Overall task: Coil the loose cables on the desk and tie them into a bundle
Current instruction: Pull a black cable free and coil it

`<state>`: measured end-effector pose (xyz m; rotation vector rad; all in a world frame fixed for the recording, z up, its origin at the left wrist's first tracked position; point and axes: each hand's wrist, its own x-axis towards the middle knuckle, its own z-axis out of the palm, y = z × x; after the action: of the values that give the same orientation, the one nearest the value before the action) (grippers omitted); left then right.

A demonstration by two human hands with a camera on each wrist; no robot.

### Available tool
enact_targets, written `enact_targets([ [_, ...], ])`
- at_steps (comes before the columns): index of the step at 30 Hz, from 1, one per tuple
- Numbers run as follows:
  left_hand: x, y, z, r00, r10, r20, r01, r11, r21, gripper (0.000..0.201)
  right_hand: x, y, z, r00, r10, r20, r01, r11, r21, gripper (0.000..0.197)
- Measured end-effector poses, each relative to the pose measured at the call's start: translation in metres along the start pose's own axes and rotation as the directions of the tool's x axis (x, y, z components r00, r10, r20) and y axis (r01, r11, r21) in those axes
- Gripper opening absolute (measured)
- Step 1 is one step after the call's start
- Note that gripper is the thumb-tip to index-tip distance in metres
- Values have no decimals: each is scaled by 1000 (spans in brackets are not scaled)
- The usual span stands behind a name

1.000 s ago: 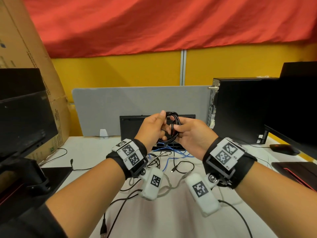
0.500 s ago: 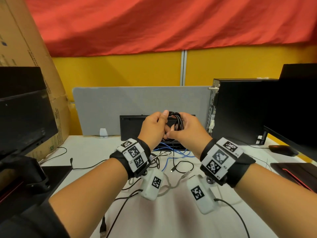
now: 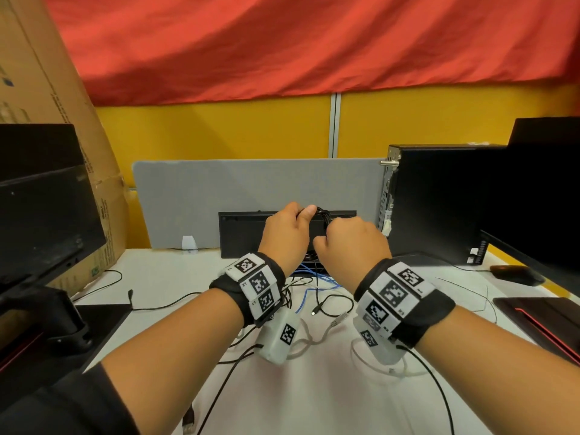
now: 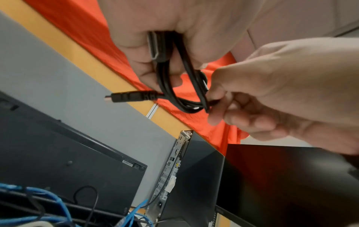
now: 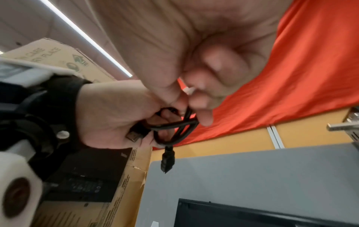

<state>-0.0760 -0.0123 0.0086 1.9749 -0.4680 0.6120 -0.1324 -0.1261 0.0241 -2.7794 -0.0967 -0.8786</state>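
I hold a small coil of black cable (image 3: 323, 215) in the air above the desk, between both hands. My left hand (image 3: 287, 233) grips one side of the coil (image 4: 170, 79), fingers curled round the strands and one flat connector. My right hand (image 3: 351, 243), knuckles up, pinches the other side of the coil (image 5: 182, 122) with thumb and fingertips. One black plug (image 4: 126, 97) sticks out free from the coil. A small white piece (image 5: 189, 89) shows between my right fingers; I cannot tell what it is. Loose blue cable (image 3: 314, 274), black cables (image 3: 332, 306) and a grey cable (image 3: 317, 335) lie on the white desk (image 3: 314, 387).
A black monitor (image 3: 47, 215) and a cardboard box (image 3: 62, 120) stand at the left. A grey divider panel (image 3: 251, 189) and a black flat device (image 3: 241, 233) stand behind the cables. A PC tower (image 3: 439, 202), a second monitor (image 3: 539, 199), a mouse (image 3: 514, 274) and a mat (image 3: 539, 318) fill the right.
Both hands have lifted the coil slightly and drawn closer together. My right hand has rolled knuckles-up over the coil, so less of the cable shows from the head view.
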Motion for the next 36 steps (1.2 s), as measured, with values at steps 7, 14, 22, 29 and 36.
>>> enact_targets([
  [7,-2,-5,-7,995,-44,85,48,998,-43,39,14,12,7,957,115,267,-228,867,444,40],
  [14,-2,-18,-11,998,-8,62,11,999,-38,40,7,3,3,847,168,505,-532,247,810,25],
  [22,-2,-30,-15,995,76,65,-79,996,45,37,11,7,-5,712,60,700,-702,45,711,37],
  [29,4,-34,-10,997,80,12,-81,995,50,38,13,8,-14,797,63,601,-602,172,780,31],
  [36,7,-34,-18,999,19,-45,-16,998,58,39,12,22,-12,877,54,478,-465,351,813,26],
])
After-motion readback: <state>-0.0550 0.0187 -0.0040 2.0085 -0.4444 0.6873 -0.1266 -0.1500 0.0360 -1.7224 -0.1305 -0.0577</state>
